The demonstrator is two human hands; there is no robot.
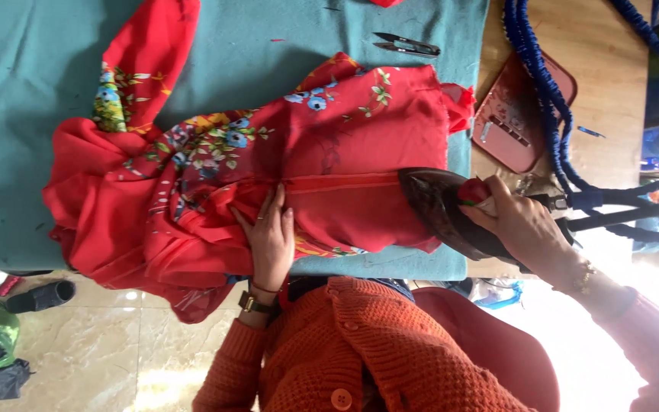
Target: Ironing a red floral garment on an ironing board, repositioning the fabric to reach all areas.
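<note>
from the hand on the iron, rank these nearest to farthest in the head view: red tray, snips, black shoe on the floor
From the right hand on the iron:
1. Red tray, just above it on the wooden table.
2. Snips, farther up on the teal cloth.
3. Black shoe, far left on the floor.

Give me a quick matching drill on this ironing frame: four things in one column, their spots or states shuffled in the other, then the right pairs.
Things:
1. left hand
2. right hand
3. thread snips
4. red tray

Places or states:
A. lying on the green cloth beyond the garment
B. gripping the iron
C. on the wooden table under the blue cord
D. pressed flat on the red floral garment

Pairs: 1-D, 2-B, 3-A, 4-C
</note>
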